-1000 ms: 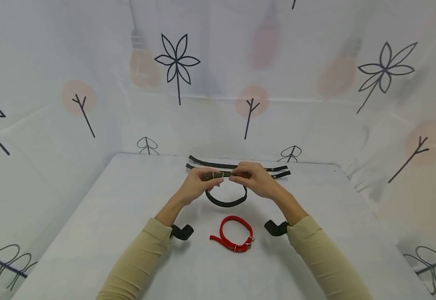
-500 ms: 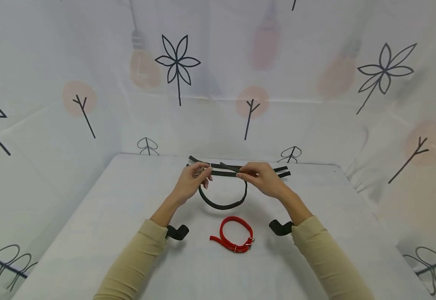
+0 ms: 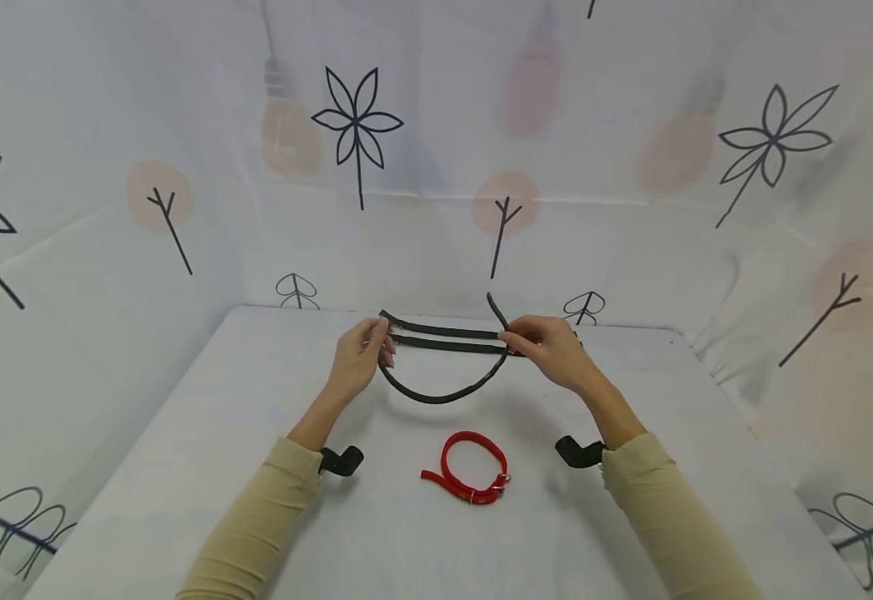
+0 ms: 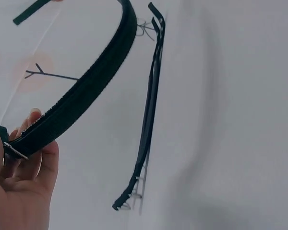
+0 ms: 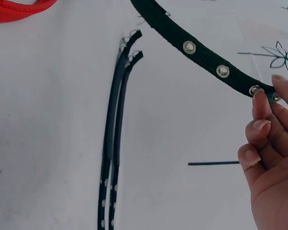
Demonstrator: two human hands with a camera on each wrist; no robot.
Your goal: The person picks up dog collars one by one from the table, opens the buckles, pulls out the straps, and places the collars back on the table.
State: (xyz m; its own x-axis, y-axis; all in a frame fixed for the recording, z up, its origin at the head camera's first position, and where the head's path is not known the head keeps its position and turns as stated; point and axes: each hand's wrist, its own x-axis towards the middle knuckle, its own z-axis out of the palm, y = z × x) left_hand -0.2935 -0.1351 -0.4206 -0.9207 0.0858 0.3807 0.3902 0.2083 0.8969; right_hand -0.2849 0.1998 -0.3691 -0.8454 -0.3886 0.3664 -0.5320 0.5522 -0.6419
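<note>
A dark green collar (image 3: pixel 436 399) hangs in a downward curve between both hands above the table. My left hand (image 3: pixel 354 358) pinches its buckle end; in the left wrist view the metal buckle (image 4: pixel 15 151) shows at the fingers. At the other end, my right hand (image 3: pixel 556 350) pinches the strap near the metal eyelets (image 5: pixel 222 71), and a free tip sticks up past the fingers. Behind the hands, two dark collars, a far one (image 3: pixel 444 332) and a nearer one (image 3: pixel 444 345), lie stretched out side by side. Their right ends are partly hidden by the right hand.
A red collar (image 3: pixel 486 497), buckled into a loop with its tail pointing left, lies on the white table (image 3: pixel 436 550) in front of the hands. Patterned white cloth (image 3: pixel 436 250) rises behind the table's back edge. Black camera mounts (image 3: pixel 342 461) sit at the wrists.
The green collar has gone from a closed loop to an opened strap. Both hands have moved apart, left hand leftward and right hand rightward, widening the curve. The red collar has stayed put.
</note>
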